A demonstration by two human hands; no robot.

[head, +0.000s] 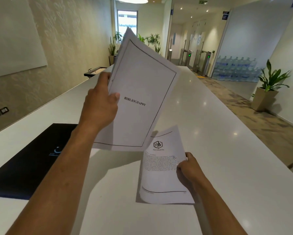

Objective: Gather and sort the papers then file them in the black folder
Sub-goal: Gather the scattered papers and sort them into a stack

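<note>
The left hand (100, 102) had its thumb pressed on the face of the "BIBLIOGRAPHY" sheet (142, 92), its fingers curled behind the page's left edge, pinching it; a second sheet edge showed behind at the top, so it may have held more than one page. That sheet stood raised off the counter (218, 133), its long axis running from about seven o'clock up to one o'clock. At about five o'clock from it, the right hand (188, 168) pinched the right edge of the A.B. Industries letterhead page (159, 168), thumb on top, fingers underneath, the page bowed and held low over the counter, its upper left corner tucked beneath the raised sheet. The black folder (28, 160) lay closed and flat on the counter at about eight o'clock from the left hand, partly hidden by the left forearm, its long axis slanting from lower left to upper right. By my reading, the left hand was the nearer to the folder, so filing would turn leftward once both pages were stacked.
</note>
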